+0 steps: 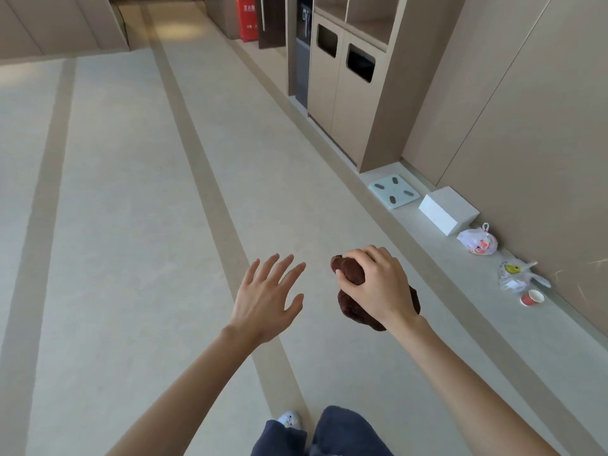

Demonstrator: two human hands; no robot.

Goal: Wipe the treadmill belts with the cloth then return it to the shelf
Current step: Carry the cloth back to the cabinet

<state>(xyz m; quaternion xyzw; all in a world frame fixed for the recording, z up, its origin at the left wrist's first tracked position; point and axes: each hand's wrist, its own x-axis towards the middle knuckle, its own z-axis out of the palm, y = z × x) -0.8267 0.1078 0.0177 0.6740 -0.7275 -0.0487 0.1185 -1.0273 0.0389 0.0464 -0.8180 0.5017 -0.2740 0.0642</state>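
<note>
Right hand [378, 284] curled round brown cloth [353, 309] (left hand [266, 297] splayed, empty) above pale striped floor [131, 225].

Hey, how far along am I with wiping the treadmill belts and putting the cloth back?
Done: cannot tell; no treadmill is in view, only hallway floor.
In hand: your right hand grips the bunched brown cloth; your left hand is open and holds nothing.
Left: at least the return, since the cloth is in your grip and not on a shelf.
</note>
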